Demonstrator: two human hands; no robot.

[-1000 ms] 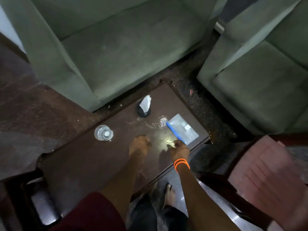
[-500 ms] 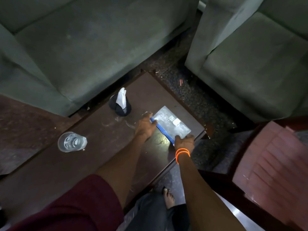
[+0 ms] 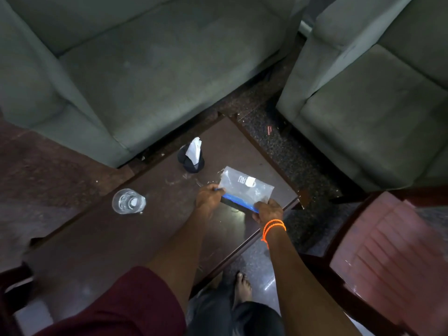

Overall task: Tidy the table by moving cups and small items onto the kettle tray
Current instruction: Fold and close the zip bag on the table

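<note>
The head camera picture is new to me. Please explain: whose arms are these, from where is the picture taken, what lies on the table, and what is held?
No machine here: a person wears one wide-angle camera on the head, looking forward and down, so the arms come in from the bottom edge. The left hand and the right hand, its wrist wearing orange bands, grip the two ends of the blue strip along a clear plastic pouch. On the dark wooden table stand a clear drinking glass and a small dark holder with white paper in it. Green sofas lie beyond the table. No kettle tray is visible.
</note>
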